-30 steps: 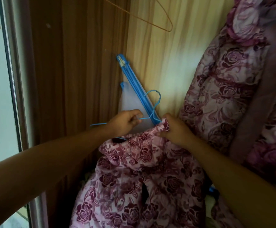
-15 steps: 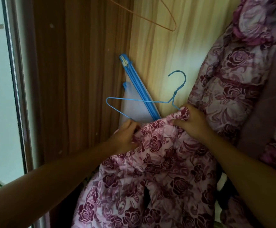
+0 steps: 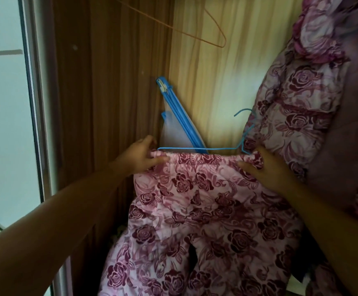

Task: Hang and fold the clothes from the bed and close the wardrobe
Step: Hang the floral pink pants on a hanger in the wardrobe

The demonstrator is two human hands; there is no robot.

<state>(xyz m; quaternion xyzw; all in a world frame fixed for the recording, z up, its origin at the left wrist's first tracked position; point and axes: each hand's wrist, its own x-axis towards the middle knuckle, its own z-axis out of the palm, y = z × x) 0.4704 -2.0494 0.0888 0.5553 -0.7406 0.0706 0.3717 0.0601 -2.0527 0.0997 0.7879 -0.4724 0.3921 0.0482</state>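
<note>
Head view looked down into the wardrobe, where a blue wire hanger sat with its top wire level and its hook turned up at the right end. Directly below that wire, touching it, ran the gathered waistband of the floral trousers. The rest of the cloth hung down from the hanger and hid its lower part.

At the hanger's left end, the left hand gripped the waistband corner, with the thumb laid across the front of the cloth and the fingers curled behind it. At the hanger's right end, just under the hook, the right hand held the other corner. Its fingers were closed on bunched fabric there. Whether either hand also pinched the wire itself could not be told.

Behind the hanger, a translucent pouch with a blue zip strip stood slanted in the corner between the wardrobe's dark side panel and its paler back panel. Well above the hanger, an orange wire hanger hung bare. To the hanger's right, touching the hook, was another floral garment in the same rose print. Far to the hanger's left ran the metal edge of the wardrobe door.
</note>
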